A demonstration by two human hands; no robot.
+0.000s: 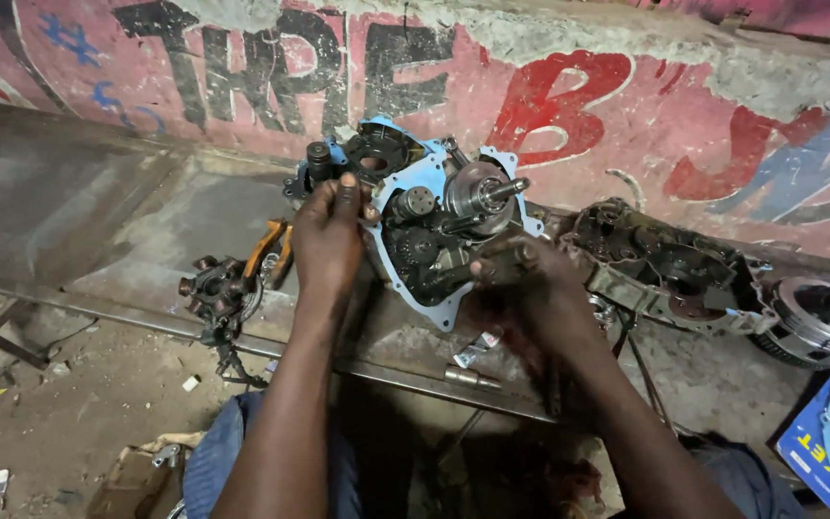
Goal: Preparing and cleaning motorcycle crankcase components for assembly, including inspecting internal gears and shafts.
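Head view, left hand (pixel 327 235) pinching engine case (pixel 425 226), right hand (pixel 516 274) gripping it

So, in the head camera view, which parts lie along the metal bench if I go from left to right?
Small dark gear assembly → orange-handled pliers → left hand → open engine case with blue gasket → right hand → second grimy case half → round clutch unit.

A worn metal bench (pixel 98 207) spans the frame's middle, bearing an engine case half (pixel 425 226) centrally, orange-handled pliers (pixel 271 248) left, another crankcase (pixel 660 269) and clutch drum (pixel 823 317) right.
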